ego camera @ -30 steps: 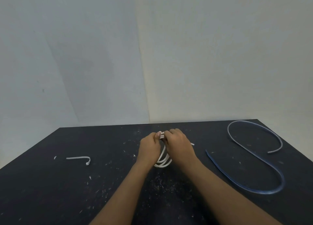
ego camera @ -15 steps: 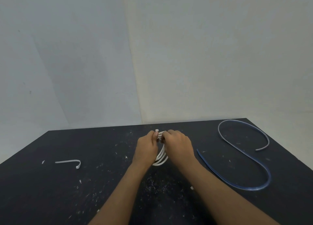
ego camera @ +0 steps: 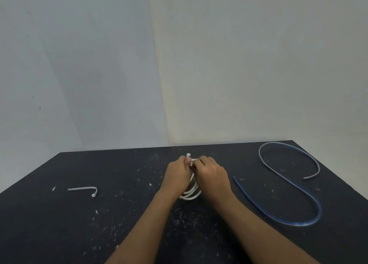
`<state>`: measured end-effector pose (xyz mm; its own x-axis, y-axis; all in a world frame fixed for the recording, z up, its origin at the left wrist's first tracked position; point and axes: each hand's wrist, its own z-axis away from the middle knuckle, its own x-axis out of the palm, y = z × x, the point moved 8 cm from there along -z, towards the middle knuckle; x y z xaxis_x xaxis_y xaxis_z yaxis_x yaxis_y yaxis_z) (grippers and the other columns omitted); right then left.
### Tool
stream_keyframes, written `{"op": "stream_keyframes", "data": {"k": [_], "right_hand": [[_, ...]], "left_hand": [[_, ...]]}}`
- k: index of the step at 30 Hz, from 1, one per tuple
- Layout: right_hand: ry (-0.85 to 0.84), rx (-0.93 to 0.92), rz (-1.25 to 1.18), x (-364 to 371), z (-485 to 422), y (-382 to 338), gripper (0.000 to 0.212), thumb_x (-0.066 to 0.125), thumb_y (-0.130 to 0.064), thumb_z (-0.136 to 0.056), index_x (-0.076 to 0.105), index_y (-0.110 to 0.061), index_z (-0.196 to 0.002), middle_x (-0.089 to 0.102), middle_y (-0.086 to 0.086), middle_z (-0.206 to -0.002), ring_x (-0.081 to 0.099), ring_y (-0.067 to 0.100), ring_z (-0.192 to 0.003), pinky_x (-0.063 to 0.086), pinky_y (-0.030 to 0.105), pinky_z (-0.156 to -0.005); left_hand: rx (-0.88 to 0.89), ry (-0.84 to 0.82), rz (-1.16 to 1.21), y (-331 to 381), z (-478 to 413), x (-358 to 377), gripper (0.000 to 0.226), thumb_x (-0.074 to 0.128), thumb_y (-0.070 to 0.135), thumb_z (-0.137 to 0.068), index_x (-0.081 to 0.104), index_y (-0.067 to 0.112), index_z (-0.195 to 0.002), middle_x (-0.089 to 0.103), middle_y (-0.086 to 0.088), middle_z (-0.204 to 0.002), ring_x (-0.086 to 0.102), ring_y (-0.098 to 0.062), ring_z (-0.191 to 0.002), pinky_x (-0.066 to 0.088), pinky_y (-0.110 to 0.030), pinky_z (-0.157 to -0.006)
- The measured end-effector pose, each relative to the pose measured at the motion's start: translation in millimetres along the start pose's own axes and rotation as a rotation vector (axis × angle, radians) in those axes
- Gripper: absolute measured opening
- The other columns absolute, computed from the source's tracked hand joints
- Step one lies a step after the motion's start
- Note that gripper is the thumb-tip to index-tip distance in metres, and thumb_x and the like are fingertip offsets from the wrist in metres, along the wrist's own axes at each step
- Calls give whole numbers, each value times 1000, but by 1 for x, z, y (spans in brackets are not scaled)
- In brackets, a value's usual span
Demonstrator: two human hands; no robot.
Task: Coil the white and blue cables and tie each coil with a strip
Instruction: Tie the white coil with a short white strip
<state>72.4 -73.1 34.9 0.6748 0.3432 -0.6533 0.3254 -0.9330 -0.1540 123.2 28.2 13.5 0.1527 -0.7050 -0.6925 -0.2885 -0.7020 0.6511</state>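
Both my bare forearms are reaching forward over the counter (ego camera: 59, 224), angling in toward each other at its middle. My left hand (ego camera: 176, 177) and right hand (ego camera: 212, 176) are meeting knuckle to knuckle, backs turned up toward me, fingers curled in tight.

Between them I'm holding the white cable (ego camera: 190, 195), coiled into several loops. The loops are hanging down between my wrists, and the lowest curve is sitting at the counter; whether it is touching I cannot tell. My left thumb and fingertips are pinching the top of the coil. My right fingers are curling over the same spot, gripping the white strands there. A short white end (ego camera: 188, 155) is poking up just above my left thumb, and I cannot tell whether it is a strip or the cable's own tip.

Off to my left, well apart from my hands, a strip (ego camera: 82, 189) is lying flat, hooked over at its right end. To my right the blue cable (ego camera: 278, 210) is lying loose in a big S, uncoiled. Its near sweep is showing blue and its far loop is looking pale grey. Small white flecks (ego camera: 179, 222) are dotting the dark counter around my arms, and two pale walls (ego camera: 258, 64) are meeting in a corner behind it.
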Motion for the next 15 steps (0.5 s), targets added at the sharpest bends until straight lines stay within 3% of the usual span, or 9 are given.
{"op": "stream_keyframes", "data": {"k": [4, 7, 10, 12, 15], "right_hand": [[-28, 8, 41, -7, -8, -4, 12, 79, -10, -78, 68, -9, -74, 62, 4, -64, 56, 20, -51, 45, 31, -37], [-105, 9, 35, -5, -18, 0, 7, 71, -22, -86, 68, -17, -87, 67, -1, -72, 60, 18, -60, 50, 31, -51], [-175, 66, -349, -8, -23, 9, 7, 70, -27, -88, 73, -22, -93, 73, -9, -83, 65, 7, -75, 53, 23, -68], [-150, 156, -642, -11, -24, 15, 5, 75, -22, -84, 77, -21, -89, 73, -14, -79, 66, -1, -77, 47, 10, -68], [-66, 274, -836, -12, -26, 18, 5, 74, -17, -85, 78, -21, -82, 70, -15, -76, 64, 1, -76, 44, 9, -70]], "left_hand": [[-26, 98, 104, -3, 1, -4, 36, 35, 33, -104, 53, 14, -80, 54, 2, -65, 43, -8, -53, 30, -22, -49], [-82, 203, 135, -11, 0, -16, 35, 36, 33, -104, 54, 13, -81, 56, 0, -66, 45, -10, -55, 32, -26, -49], [-123, 231, 167, -17, -2, -22, 34, 37, 33, -103, 56, 14, -84, 57, 2, -71, 50, -8, -62, 36, -23, -52], [-124, 223, 201, -16, -3, -23, 33, 37, 32, -103, 58, 14, -85, 56, 3, -72, 51, -9, -65, 37, -24, -54], [-81, 200, 231, -11, -2, -21, 36, 37, 32, -103, 58, 12, -83, 53, 1, -66, 48, -14, -62, 36, -29, -56]]}}
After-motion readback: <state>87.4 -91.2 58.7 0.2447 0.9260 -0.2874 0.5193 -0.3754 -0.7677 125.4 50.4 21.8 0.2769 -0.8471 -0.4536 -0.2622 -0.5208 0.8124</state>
